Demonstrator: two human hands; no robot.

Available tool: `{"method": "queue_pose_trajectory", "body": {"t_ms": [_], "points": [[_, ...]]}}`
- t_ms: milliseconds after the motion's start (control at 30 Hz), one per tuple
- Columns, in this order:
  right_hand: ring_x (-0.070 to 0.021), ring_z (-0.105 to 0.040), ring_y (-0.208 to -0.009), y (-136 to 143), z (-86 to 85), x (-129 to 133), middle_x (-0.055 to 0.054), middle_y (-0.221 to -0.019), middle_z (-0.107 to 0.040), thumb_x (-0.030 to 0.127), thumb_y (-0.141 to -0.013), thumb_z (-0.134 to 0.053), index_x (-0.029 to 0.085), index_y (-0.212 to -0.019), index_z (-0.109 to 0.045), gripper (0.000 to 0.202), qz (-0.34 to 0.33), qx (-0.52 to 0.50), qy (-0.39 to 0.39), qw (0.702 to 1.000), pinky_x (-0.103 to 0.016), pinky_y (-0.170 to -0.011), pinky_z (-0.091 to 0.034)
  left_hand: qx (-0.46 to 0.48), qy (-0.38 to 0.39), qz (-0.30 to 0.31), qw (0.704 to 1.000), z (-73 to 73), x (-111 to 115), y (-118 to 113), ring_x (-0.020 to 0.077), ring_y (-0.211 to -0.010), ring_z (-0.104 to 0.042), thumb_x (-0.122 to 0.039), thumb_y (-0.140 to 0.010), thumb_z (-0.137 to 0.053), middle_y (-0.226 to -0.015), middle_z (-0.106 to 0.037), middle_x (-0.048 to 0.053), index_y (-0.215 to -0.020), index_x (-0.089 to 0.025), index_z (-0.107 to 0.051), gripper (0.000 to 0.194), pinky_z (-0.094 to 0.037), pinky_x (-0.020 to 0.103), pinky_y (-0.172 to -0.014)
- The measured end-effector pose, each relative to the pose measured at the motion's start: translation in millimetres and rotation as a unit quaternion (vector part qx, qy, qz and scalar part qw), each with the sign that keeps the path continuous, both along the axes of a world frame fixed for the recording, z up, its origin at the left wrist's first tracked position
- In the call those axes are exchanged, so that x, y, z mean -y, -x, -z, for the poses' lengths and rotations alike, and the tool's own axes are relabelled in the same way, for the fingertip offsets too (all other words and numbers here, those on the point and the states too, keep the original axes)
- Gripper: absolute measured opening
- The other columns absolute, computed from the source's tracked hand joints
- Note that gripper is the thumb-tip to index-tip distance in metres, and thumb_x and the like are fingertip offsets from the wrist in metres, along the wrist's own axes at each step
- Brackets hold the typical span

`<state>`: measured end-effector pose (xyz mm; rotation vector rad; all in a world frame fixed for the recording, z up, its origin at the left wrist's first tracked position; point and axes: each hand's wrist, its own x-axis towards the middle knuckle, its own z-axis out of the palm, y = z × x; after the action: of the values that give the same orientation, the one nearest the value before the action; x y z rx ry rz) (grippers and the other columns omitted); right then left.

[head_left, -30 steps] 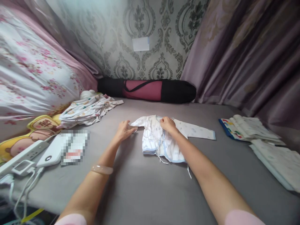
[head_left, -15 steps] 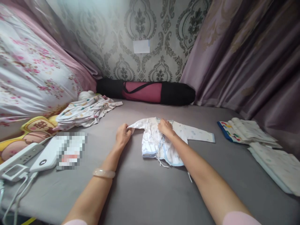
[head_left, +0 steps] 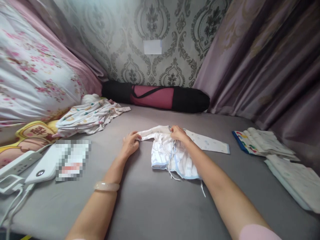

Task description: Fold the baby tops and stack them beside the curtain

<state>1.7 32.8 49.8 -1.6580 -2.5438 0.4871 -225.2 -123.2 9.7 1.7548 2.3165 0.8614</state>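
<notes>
A small white baby shirt (head_left: 162, 151) with light blue trim and tie strings lies on the grey sheet (head_left: 160, 206), its right-hand sleeve spread out flat. At the cuff of the other sleeve, my left hand (head_left: 130, 143) is closed, pinching the cloth. My right hand (head_left: 178, 133) is closed on the shirt near the neckline, and its forearm passes over the shirt's right side. The tie strings hang loosely at the front and past the hem.
Folded baby clothes (head_left: 270, 143) and a folded white cloth (head_left: 297, 181) lie at right. On the left are a crumpled patterned garment (head_left: 90, 116), a power strip (head_left: 21, 163), a white power bank (head_left: 46, 166) and a yellow cushion (head_left: 32, 133). A black and maroon long bag (head_left: 152, 96) lies along the wall.
The sleeve in my left hand now lies straighter, with the cuff end lower against the sheet. My right hand has shifted slightly at the neckline. The view has moved a little.
</notes>
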Motion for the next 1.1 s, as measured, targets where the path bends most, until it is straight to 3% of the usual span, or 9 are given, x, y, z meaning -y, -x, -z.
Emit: {"method": "queue_pose_trajectory", "body": {"t_ms": [133,267,467,667,767,900,1100], "points": [[-0.0249,-0.065,-0.103,17,0.1,-12,-0.01,-0.106,-0.071,0.034,-0.086,-0.053,0.021,-0.104,-0.071,0.028,0.061,-0.036,0.01,0.997,-0.029,-0.082,-0.046,0.123,-0.044,0.002,0.991,0.5,-3,3,0.0244,-0.112,-0.059,-0.024,-0.078,-0.049,-0.117,-0.067,0.007,-0.086,-0.021,-0.07,0.022,-0.045,0.034,-0.095],[-0.0278,-0.064,-0.107,35,5.3,-18,-0.016,-0.109,-0.071,0.05,-0.092,-0.044,0.017,-0.104,-0.072,0.045,0.121,-0.064,0.004,0.991,-0.033,-0.086,-0.046,0.188,-0.114,0.008,0.976,1.8,-7,2,0.0203,-0.091,-0.066,-0.037,-0.085,-0.047,-0.093,-0.072,0.006,-0.095,-0.018,-0.067,0.029,-0.049,0.031,-0.085],[-0.0256,-0.065,-0.105,46,15.5,-21,-0.013,-0.11,-0.071,0.034,-0.089,-0.053,0.019,-0.105,-0.071,0.028,0.127,-0.067,0.002,0.99,-0.03,-0.084,-0.046,0.235,-0.083,0.014,0.968,4.0,-8,0,0.0163,-0.073,-0.065,-0.042,-0.089,-0.046,-0.081,-0.072,0.004,-0.097,-0.017,-0.066,0.033,-0.05,0.027,-0.073],[-0.0236,-0.065,-0.1,40,19.2,-8,-0.01,-0.107,-0.07,0.033,-0.096,-0.043,0.021,-0.111,-0.063,0.028,0.107,-0.062,-0.055,0.991,-0.03,-0.079,-0.045,0.082,-0.051,0.031,0.995,5.4,-9,4,0.0198,-0.086,-0.061,-0.034,-0.081,-0.057,-0.094,-0.067,0.01,-0.097,-0.016,-0.07,0.028,-0.048,0.031,-0.081],[-0.023,-0.065,-0.098,38,21.7,0,-0.011,-0.106,-0.069,0.031,-0.099,-0.039,0.021,-0.116,-0.058,0.028,0.082,-0.04,-0.082,0.992,-0.032,-0.079,-0.044,0.057,-0.027,0.056,0.996,3.5,-9,3,0.021,-0.087,-0.059,-0.037,-0.082,-0.056,-0.09,-0.066,0.009,-0.093,-0.016,-0.072,0.029,-0.046,0.032,-0.083],[-0.0218,-0.064,-0.1,40,27.9,4,-0.011,-0.113,-0.066,0.028,-0.101,-0.034,0.02,-0.117,-0.054,0.027,0.069,-0.015,-0.108,0.992,-0.031,-0.08,-0.043,0.114,-0.007,0.056,0.992,-2.8,-6,-1,0.0169,-0.072,-0.057,-0.037,-0.08,-0.054,-0.073,-0.065,0.003,-0.082,-0.016,-0.07,0.026,-0.044,0.027,-0.07],[-0.0208,-0.063,-0.099,41,32.9,5,-0.01,-0.112,-0.065,0.028,-0.102,-0.032,0.021,-0.113,-0.055,0.026,0.061,-0.011,-0.131,0.989,-0.03,-0.079,-0.042,0.191,-0.061,-0.027,0.979,-9.5,-12,8,0.0132,-0.06,-0.05,-0.035,-0.075,-0.051,-0.062,-0.055,-0.002,-0.074,-0.018,-0.059,0.018,-0.037,0.023,-0.056]]}}
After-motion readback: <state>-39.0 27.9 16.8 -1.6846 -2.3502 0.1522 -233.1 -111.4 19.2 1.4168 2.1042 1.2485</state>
